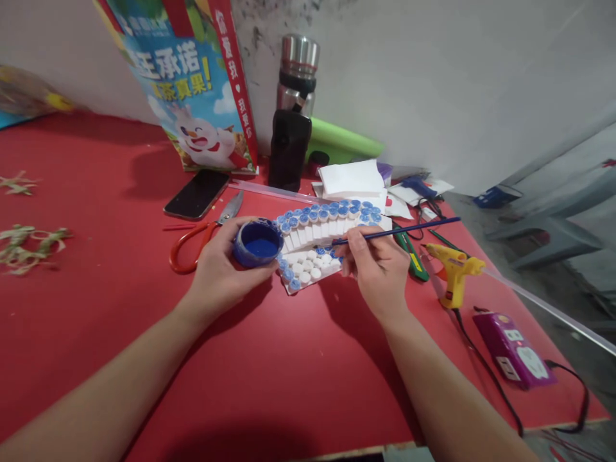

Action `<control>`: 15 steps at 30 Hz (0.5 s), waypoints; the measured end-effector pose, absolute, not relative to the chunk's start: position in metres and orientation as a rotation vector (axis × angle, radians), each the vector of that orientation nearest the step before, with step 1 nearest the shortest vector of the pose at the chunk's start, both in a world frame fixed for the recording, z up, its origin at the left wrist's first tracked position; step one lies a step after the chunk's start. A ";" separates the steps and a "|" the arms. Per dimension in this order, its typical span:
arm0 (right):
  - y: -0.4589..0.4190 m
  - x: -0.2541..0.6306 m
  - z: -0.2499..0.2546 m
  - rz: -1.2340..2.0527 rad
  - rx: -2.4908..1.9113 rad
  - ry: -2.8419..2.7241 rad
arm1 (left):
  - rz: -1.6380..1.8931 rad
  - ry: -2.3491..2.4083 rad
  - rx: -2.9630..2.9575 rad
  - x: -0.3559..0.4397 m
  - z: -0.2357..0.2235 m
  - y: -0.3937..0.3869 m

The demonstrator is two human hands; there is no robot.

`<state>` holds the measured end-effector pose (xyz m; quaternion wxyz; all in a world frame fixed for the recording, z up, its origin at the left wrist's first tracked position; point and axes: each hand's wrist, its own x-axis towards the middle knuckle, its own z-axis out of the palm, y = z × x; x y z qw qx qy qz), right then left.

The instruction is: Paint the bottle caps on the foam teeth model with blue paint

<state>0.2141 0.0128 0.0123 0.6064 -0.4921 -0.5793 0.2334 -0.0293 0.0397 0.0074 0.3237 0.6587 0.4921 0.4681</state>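
My left hand (226, 262) is wrapped round a small paint jar (258, 243) with dark blue paint inside, tipped a little toward me. Between the fingers of my right hand (378, 269) is a thin paintbrush (409, 230) with a dark blue handle. Its tip points left, over a white craft model (312, 237) on the table. Small round pieces cover the model; those along the back and some at the edges are blue on top, while a front group (308, 268) is white. The jar hides part of the model's left side.
Orange-handled scissors (185, 247) and a phone (197, 194) lie at left. Behind stand a printed bag (192, 90), a metal bottle (298, 70) and a black upright object (289, 151). To the right are a green cutter (411, 256), a yellow glue gun (455, 269) and a purple power strip (514, 350).
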 end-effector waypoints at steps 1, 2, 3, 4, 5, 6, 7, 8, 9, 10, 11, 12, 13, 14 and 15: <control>0.013 0.215 0.011 0.519 -1.149 -1.365 | 1.222 1.292 1.731 -0.029 0.007 0.040; 0.014 0.217 0.010 0.505 -1.161 -1.388 | 1.221 1.292 1.730 -0.029 0.007 0.040; 0.015 0.218 0.009 0.498 -1.172 -1.407 | 1.221 1.292 1.729 -0.029 0.006 0.040; 0.016 0.219 0.009 0.496 -1.178 -1.422 | 1.224 1.290 1.729 -0.030 0.006 0.040; 0.016 0.219 0.008 0.498 -1.181 -1.432 | 1.227 1.286 1.733 -0.030 0.006 0.040; 0.017 0.219 0.008 0.505 -1.181 -1.437 | 1.231 1.281 1.737 -0.030 0.005 0.040; 0.017 0.219 0.007 0.513 -1.180 -1.439 | 1.233 1.277 1.742 -0.031 0.005 0.040; 0.017 0.218 0.007 0.522 -1.178 -1.441 | 1.235 1.274 1.747 -0.031 0.005 0.040; 0.017 0.218 0.007 0.528 -1.177 -1.443 | 1.233 1.274 1.751 -0.031 0.005 0.039; 0.017 0.217 0.006 0.535 -1.181 -1.446 | 1.233 1.274 1.751 -0.030 0.005 0.039; 0.016 0.217 0.006 0.539 -1.186 -1.450 | 1.230 1.273 1.750 -0.030 0.005 0.039; 0.016 0.217 0.006 0.539 -1.191 -1.453 | 1.230 1.270 1.749 -0.030 0.006 0.039; 0.017 0.217 0.005 0.538 -1.196 -1.456 | 1.231 1.265 1.748 -0.029 0.006 0.039; 0.017 0.217 0.005 0.536 -1.200 -1.459 | 1.234 1.258 1.747 -0.029 0.006 0.039; 0.017 0.217 0.005 0.535 -1.204 -1.460 | 1.236 1.253 1.745 -0.029 0.006 0.039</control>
